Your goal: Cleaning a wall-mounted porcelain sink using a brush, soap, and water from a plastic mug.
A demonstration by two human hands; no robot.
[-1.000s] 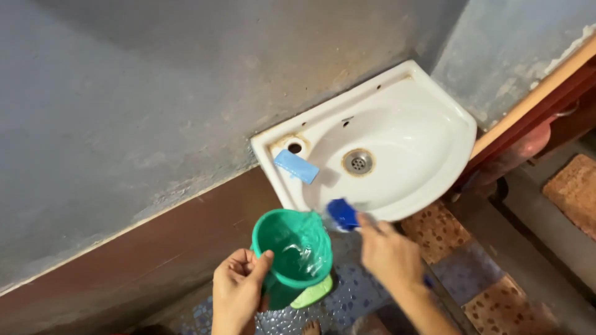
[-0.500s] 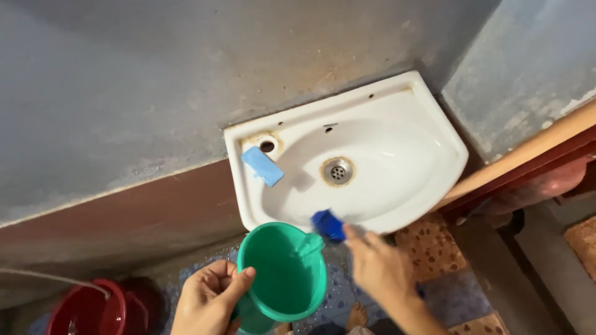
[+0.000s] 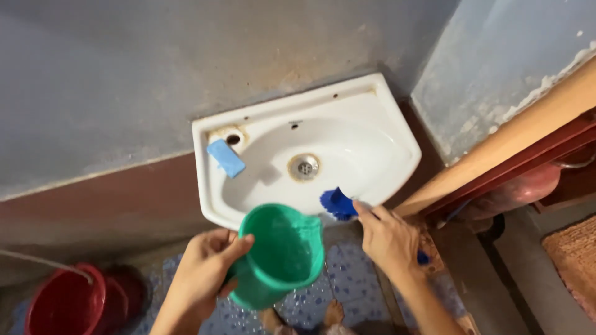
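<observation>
a blue soap bar (image 3: 226, 158) on the sink's rim – a red bucket (image 3: 68, 307) lower left.

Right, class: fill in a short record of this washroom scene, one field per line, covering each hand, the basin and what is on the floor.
Left hand: grips the round green plastic mug, tilted toward the basin
Right hand: holds the blue bristled scrubbing brush at the front rim
Basin: white ceramic wall sink, metal drain
On basin ledge: light blue rectangular soap bar
Floor, left: red plastic bucket
</observation>
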